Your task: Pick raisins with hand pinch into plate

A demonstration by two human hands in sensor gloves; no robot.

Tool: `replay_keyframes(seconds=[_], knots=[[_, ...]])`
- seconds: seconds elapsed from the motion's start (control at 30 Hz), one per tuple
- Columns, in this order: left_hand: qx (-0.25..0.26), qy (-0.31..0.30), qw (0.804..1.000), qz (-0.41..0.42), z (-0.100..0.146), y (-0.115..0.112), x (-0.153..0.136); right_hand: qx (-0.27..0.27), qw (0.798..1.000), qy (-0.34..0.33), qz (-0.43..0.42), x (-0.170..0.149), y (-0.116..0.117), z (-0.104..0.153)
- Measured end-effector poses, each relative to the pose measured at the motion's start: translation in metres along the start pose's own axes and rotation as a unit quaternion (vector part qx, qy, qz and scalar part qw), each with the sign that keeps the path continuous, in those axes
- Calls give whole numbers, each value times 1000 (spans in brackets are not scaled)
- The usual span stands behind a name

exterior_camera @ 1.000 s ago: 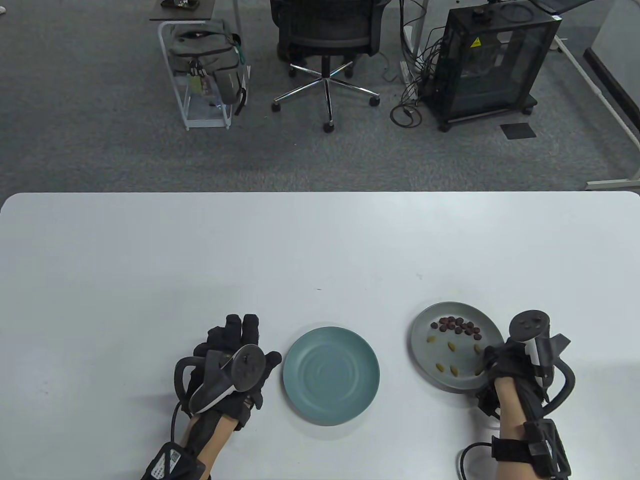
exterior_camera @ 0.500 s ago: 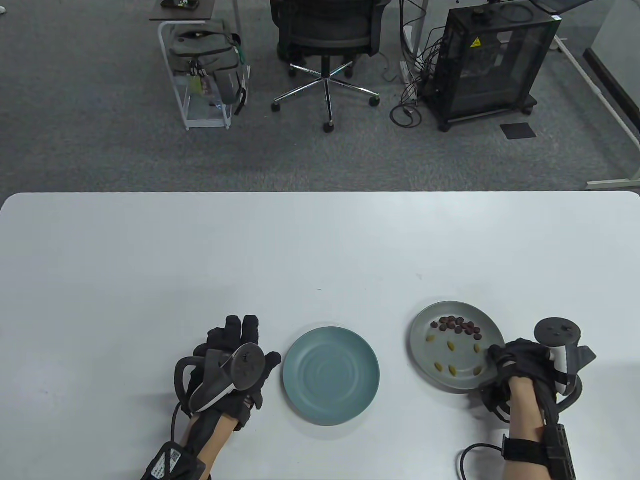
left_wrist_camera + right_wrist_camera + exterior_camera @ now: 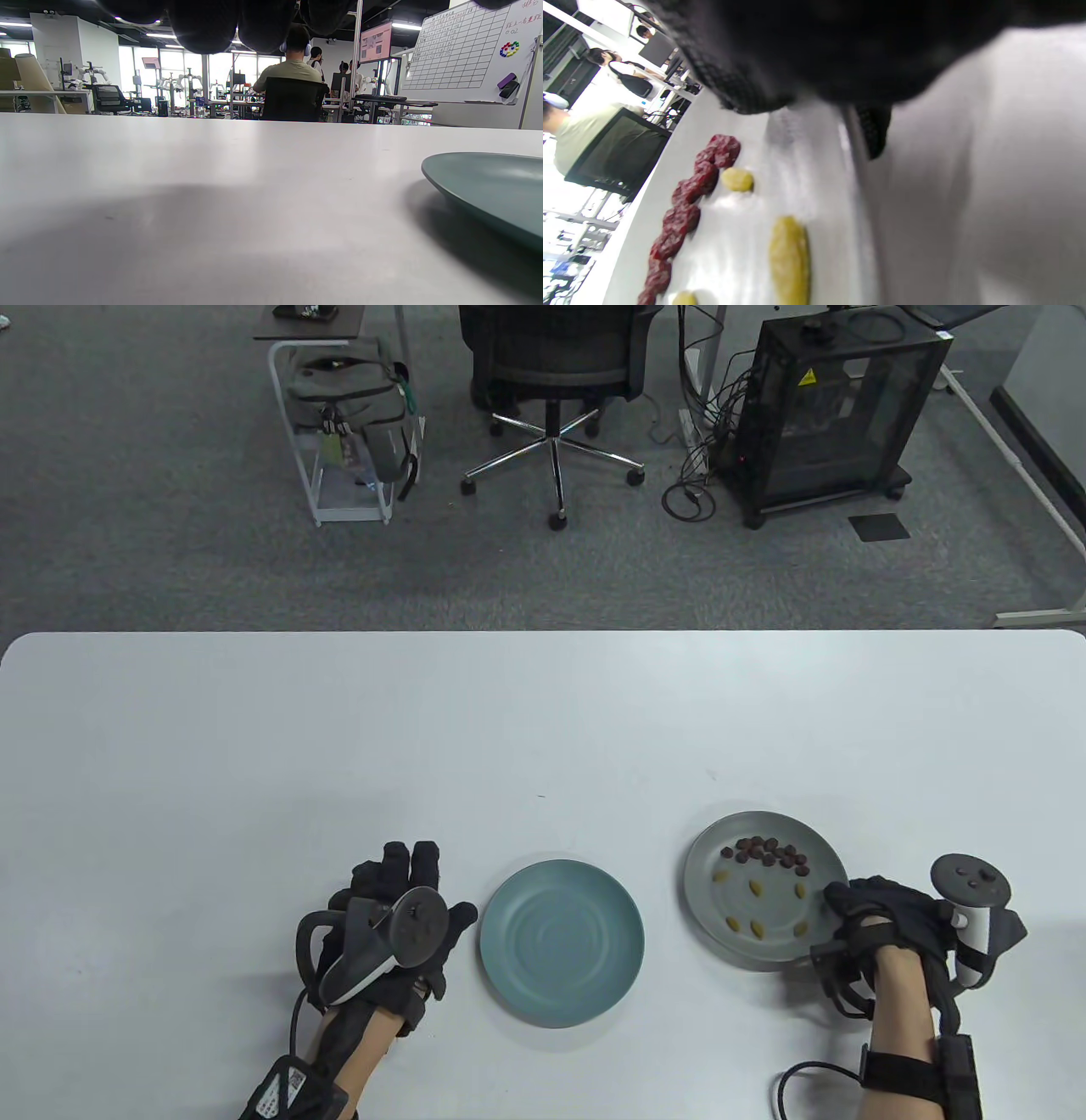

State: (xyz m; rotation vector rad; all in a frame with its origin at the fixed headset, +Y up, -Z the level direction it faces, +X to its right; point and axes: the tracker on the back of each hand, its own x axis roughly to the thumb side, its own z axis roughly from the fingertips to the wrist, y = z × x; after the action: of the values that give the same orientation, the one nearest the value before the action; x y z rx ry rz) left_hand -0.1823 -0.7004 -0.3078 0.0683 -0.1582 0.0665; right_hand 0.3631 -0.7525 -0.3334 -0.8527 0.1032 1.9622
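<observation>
A grey plate (image 3: 736, 909) at the right holds a row of dark red raisins (image 3: 768, 853) and several yellow raisins (image 3: 756, 888). My right hand (image 3: 842, 901) grips this plate's right rim. In the right wrist view the thumb (image 3: 797, 51) lies over the rim of the grey plate (image 3: 814, 152) and a fingertip (image 3: 876, 131) shows just outside the rim, with red raisins (image 3: 687, 190) and a yellow raisin (image 3: 789, 254) close by. An empty teal plate (image 3: 562, 942) sits at the centre. My left hand (image 3: 407, 865) rests on the table to its left, holding nothing.
The white table (image 3: 543, 712) stretches far beyond both plates. The teal plate's rim (image 3: 488, 186) shows at the right of the left wrist view. An office chair (image 3: 556, 356), a bag rack (image 3: 352, 424) and a black cabinet (image 3: 836, 407) stand on the floor beyond the table.
My right hand turned and moved right and down onto the grey plate's right rim. The grey plate shifted slightly left and away. My left hand stayed still.
</observation>
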Motion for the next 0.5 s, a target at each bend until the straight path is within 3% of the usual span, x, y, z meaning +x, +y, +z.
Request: replay_keyframes(seconds=[0.23, 0.5], knots=[[14, -7, 1000, -5, 1, 2, 3, 31, 998, -45, -31, 16, 6, 16], [5, -21, 998, 65, 1, 2, 4, 89, 991, -95, -31, 42, 33, 42]])
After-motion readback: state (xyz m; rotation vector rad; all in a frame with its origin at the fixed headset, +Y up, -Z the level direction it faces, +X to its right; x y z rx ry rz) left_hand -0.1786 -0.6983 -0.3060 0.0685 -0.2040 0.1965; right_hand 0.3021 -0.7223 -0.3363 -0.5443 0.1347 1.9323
